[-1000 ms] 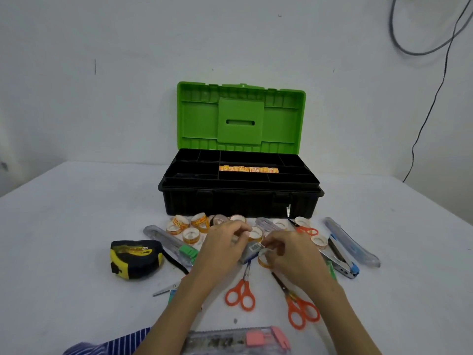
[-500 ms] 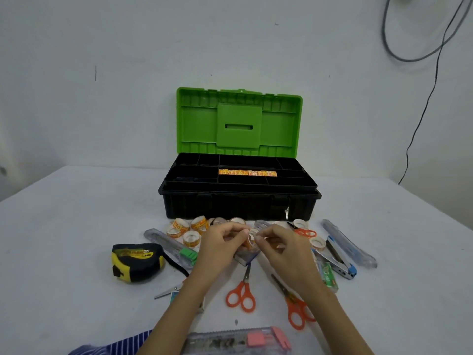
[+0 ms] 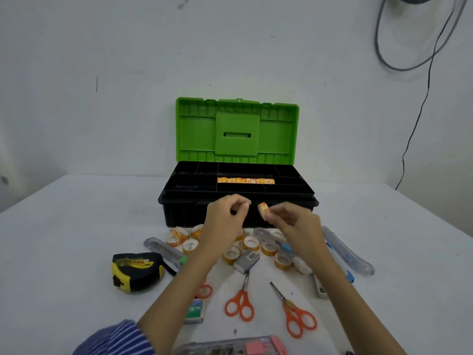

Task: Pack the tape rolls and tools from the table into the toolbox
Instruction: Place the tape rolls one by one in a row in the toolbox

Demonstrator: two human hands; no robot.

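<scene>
The black toolbox (image 3: 238, 199) stands open at the back of the table with its green lid (image 3: 236, 130) upright. A row of orange tape rolls (image 3: 245, 180) lies in its middle tray slot. My right hand (image 3: 298, 226) pinches a small orange tape roll (image 3: 263, 210) in the air in front of the toolbox's front wall. My left hand (image 3: 225, 219) hovers beside it with fingers curled and nothing visible in them. Several loose tape rolls (image 3: 190, 245) lie on the table under both hands.
A yellow-black tape measure (image 3: 137, 271) sits at the left. Orange scissors (image 3: 240, 302) and a second pair (image 3: 295, 317) lie near me. A grey small box (image 3: 247, 260), a green staples box (image 3: 195, 310), clear utility knives (image 3: 349, 251) and a clear case (image 3: 230, 349) lie around.
Both hands have risen from the table pile to the height of the toolbox front. The roll held between them is now in my right hand alone, and the hands have parted slightly.
</scene>
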